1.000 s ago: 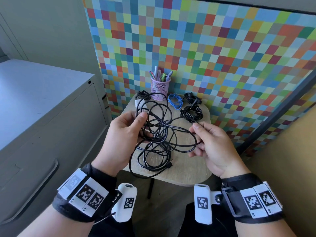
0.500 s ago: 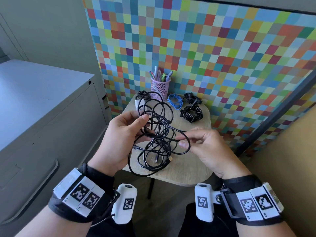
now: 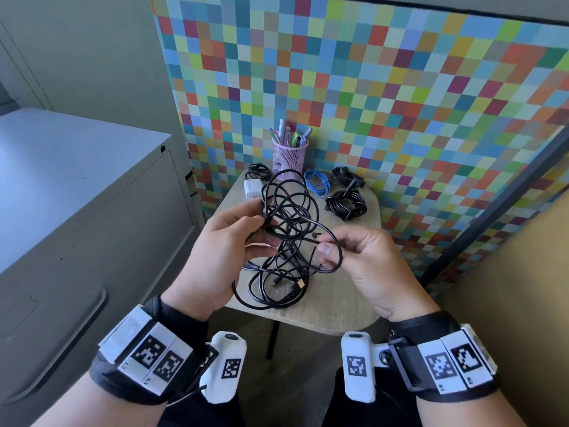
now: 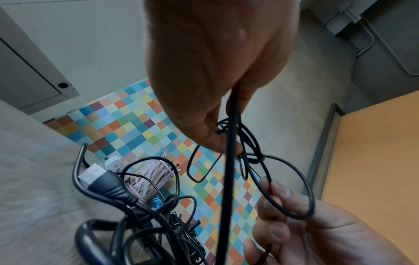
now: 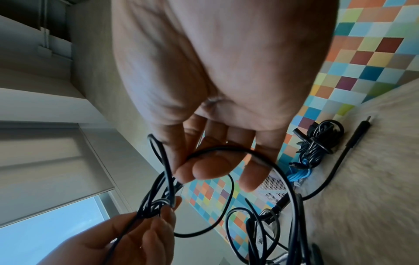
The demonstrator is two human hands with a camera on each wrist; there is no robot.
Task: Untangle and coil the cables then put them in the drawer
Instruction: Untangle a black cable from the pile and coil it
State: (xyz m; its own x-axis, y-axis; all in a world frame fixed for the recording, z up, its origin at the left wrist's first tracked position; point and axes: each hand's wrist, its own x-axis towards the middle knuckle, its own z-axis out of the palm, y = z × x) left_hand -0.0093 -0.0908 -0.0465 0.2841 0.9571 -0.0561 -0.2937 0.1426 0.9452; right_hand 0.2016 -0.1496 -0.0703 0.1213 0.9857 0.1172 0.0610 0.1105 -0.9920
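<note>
Head view shows the tangled black cable (image 3: 288,229) held above the worktop (image 3: 348,291), between the two hands; the left hand (image 3: 221,251) pinches a gathered bunch of strands at the tangle's left side, thumb curled against fingers; the right hand (image 3: 366,260) pinches a single loop at its right side; the tangle's long axis runs roughly vertical, top loops rising toward the pink pen cup (image 3: 289,155), lower loops and a plug end drooping onto the worktop; coiled cables (image 3: 346,204) lie behind.
</note>
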